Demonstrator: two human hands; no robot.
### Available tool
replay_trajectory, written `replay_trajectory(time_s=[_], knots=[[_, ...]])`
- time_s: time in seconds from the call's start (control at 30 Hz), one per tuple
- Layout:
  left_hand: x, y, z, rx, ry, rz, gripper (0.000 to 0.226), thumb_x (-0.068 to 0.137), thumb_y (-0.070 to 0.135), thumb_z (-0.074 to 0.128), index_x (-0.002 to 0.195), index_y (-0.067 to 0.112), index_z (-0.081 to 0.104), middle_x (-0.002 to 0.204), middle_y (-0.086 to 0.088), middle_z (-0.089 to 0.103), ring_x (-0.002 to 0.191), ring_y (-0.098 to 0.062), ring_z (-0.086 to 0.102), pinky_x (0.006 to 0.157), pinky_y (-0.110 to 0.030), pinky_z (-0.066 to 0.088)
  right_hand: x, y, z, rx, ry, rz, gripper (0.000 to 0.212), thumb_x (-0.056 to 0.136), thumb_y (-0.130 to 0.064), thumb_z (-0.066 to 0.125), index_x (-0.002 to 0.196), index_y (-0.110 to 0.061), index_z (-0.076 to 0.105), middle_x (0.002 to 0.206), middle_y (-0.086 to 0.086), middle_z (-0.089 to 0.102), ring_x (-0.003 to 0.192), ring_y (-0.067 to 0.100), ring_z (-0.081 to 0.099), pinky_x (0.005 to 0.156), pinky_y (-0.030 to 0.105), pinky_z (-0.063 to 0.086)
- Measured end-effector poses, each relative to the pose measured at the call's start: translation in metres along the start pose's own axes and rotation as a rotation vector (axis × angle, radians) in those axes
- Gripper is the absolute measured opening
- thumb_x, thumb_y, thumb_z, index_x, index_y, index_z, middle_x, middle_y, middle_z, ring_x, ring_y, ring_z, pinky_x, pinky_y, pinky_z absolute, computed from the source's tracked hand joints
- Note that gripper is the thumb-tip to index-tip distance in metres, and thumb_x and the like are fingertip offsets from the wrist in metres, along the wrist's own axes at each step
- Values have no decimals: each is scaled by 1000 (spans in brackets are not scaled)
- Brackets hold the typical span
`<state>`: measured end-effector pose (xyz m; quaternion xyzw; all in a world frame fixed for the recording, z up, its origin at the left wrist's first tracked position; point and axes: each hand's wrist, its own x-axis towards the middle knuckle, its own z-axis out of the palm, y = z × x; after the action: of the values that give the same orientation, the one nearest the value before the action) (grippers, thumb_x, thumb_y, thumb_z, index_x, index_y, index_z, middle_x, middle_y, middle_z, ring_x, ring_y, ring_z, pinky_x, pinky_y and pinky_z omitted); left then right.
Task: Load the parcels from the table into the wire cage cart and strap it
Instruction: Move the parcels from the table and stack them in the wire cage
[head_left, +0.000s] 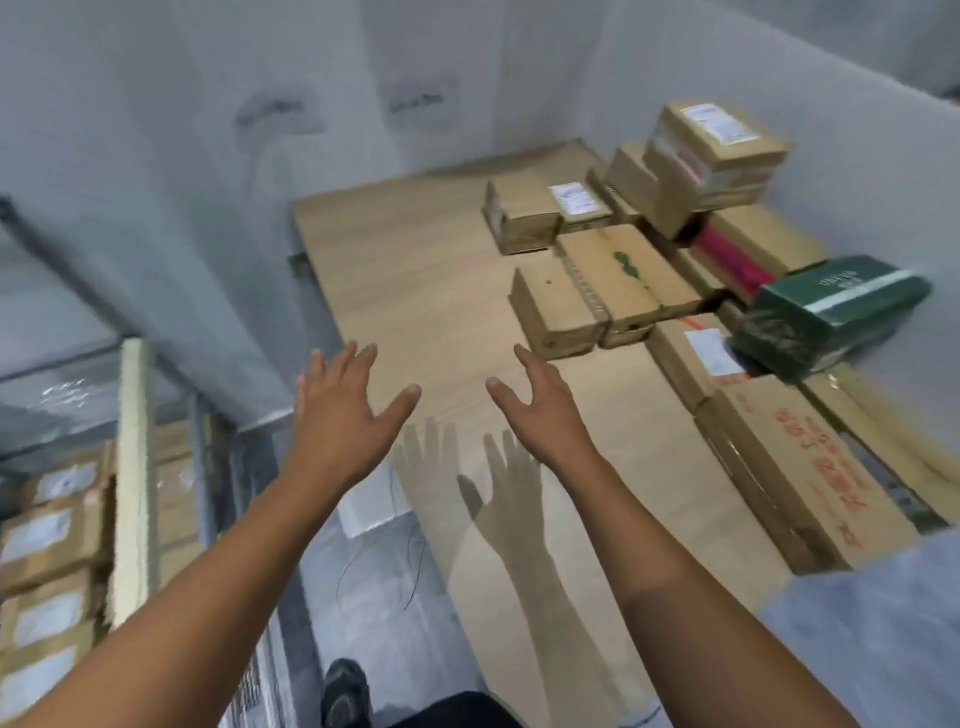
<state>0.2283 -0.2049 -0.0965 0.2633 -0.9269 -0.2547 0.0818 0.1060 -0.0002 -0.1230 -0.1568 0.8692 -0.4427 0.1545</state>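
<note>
My left hand (340, 410) and my right hand (537, 405) hover above the wooden table (415, 270), both with fingers spread and holding nothing. Several brown cardboard parcels lie along the table's right side. The nearest to my right hand is a small brown box (556, 312), next to a box with a green mark (623, 275). A green box (826, 312) rests on top of the others, and a long box with red print (800, 467) lies close to me. The wire cage cart (130, 467) stands at the left, with labelled parcels (47, 545) stacked inside.
Grey-white walls enclose the table at the back and the right. Between cart and table is a strip of grey floor (374, 571) with thin wires and a white sheet. My dark shoe (345, 691) shows at the bottom edge.
</note>
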Motion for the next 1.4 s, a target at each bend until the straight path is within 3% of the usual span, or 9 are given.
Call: replay_trajectory(time_s=[0.47,0.67,0.87,0.97,1.1,1.2,1.27,1.33,1.4], knots=[[144,88,101,-327,-386,144,73,100,58,53,160,22,34,166,-12,27,156,-27,18,123,-44,22,39,42,-88,-59,308,356,68,101,-57,55,160,-32,34,167,-6,33,152,15,30,115,29,25],[227,145,195,-466,-427,-20,77,98,61,54,162,40,17,171,-7,12,156,-30,21,124,-45,27,149,91,-109,-129,339,338,68,101,-57,55,159,-26,38,166,2,36,153,21,30,118,33,26],[251,143,271,-778,-453,-331,109,87,62,65,162,40,-10,172,-2,18,155,-25,27,126,-48,25,222,124,-90,-267,278,273,73,97,-66,46,158,-26,40,172,5,20,161,21,0,127,42,7],[248,124,276,-948,-541,-427,108,73,71,65,162,44,9,162,5,41,145,-21,45,122,-50,34,233,127,-72,-355,241,255,74,97,-69,43,154,-22,47,174,6,15,161,22,-9,128,44,-4],[243,111,257,-1125,-576,-470,73,89,49,66,153,35,34,140,0,64,126,-24,64,111,-55,47,230,111,-46,-420,287,242,63,96,-71,43,132,-23,63,172,6,22,161,24,-7,124,46,-18],[230,97,220,-1198,-561,-513,40,101,43,60,138,48,45,135,2,68,120,-23,69,103,-57,54,220,80,-24,-214,292,219,48,93,-68,52,104,-22,57,144,5,56,150,30,31,126,56,16],[217,76,184,-1238,-475,-523,26,104,44,58,127,54,49,133,3,69,118,-24,70,96,-59,57,207,47,-3,37,273,218,48,87,-68,59,89,-22,47,105,0,66,109,25,60,96,51,50],[200,44,141,-1262,-336,-496,27,105,40,57,130,49,49,133,1,69,118,-25,70,97,-59,57,191,12,27,170,205,208,52,83,-68,64,88,-20,45,93,4,64,90,22,62,81,48,54],[177,1,98,-1238,-204,-445,37,106,37,56,141,42,46,135,3,68,121,-21,68,103,-54,54,177,-24,68,195,99,171,54,81,-66,66,95,-18,47,100,9,65,94,24,63,84,50,54]])
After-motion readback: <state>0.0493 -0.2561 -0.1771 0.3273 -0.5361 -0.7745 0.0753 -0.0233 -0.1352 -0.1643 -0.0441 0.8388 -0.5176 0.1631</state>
